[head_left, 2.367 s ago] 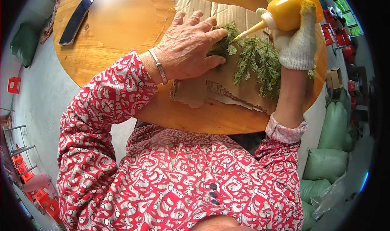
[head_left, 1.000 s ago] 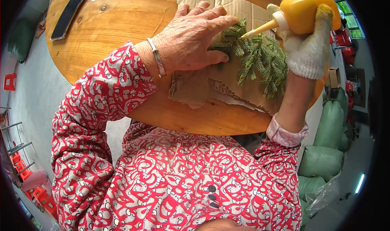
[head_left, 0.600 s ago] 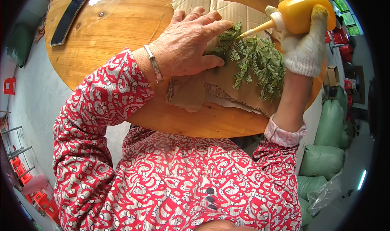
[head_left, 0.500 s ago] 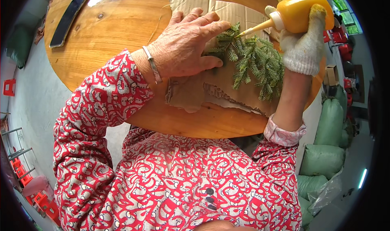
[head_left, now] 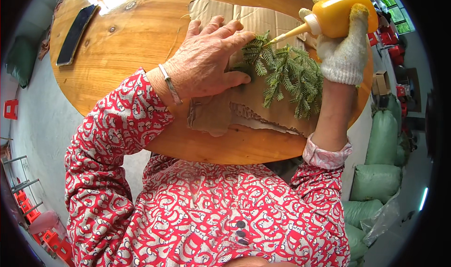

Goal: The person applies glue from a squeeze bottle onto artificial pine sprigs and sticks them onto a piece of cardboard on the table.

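My bare left hand lies with its fingers spread over a sheet of brown cardboard. Its index fingertip is at the left end of a green needle-leaved sprig, which looks like fir and rests on the cardboard. In a whitish knit glove with yellow stains, my right hand is closed round a squeeze bottle full of yellow-orange stuff. The bottle is tilted, its long nozzle pointing down and left. The nozzle tip is at the sprig's upper left part; whether it touches, I cannot tell.
The rounded wooden table carries a dark oblong phone-like object at its far left. Stuffed green sacks stand along the right. Red plastic stools are on the floor at left, and an open cardboard box is at right.
The whole view has shifted slightly. The nozzle tip has moved a little left along the sprig. My left hand stays spread in much the same place on the cardboard.
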Available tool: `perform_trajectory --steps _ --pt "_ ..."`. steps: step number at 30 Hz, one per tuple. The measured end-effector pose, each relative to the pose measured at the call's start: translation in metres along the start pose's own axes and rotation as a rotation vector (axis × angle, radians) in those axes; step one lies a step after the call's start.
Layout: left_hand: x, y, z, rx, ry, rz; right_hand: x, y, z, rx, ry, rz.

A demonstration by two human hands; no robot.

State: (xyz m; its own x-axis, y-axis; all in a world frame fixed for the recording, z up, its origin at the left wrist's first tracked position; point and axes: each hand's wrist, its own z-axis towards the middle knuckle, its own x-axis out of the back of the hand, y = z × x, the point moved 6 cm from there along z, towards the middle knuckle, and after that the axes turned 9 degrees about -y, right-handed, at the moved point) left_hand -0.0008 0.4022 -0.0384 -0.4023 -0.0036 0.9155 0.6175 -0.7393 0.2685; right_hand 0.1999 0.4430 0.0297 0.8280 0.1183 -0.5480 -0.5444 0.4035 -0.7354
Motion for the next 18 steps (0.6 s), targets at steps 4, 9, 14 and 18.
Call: perform_trajectory --steps 4,9,14,18 --pt "0.001 0.001 0.002 0.005 -0.016 0.000 0.000 0.002 0.002 0.017 0.025 -0.006" --pt "0.002 0.003 0.006 0.009 -0.034 0.006 0.009 -0.001 0.005 0.039 0.055 -0.028" --pt "0.002 0.008 0.010 0.014 -0.047 0.019 0.019 -0.003 0.011 0.048 0.076 -0.031" --pt "0.001 0.011 0.013 0.012 -0.050 0.019 0.025 -0.007 0.012 0.058 0.094 -0.032"
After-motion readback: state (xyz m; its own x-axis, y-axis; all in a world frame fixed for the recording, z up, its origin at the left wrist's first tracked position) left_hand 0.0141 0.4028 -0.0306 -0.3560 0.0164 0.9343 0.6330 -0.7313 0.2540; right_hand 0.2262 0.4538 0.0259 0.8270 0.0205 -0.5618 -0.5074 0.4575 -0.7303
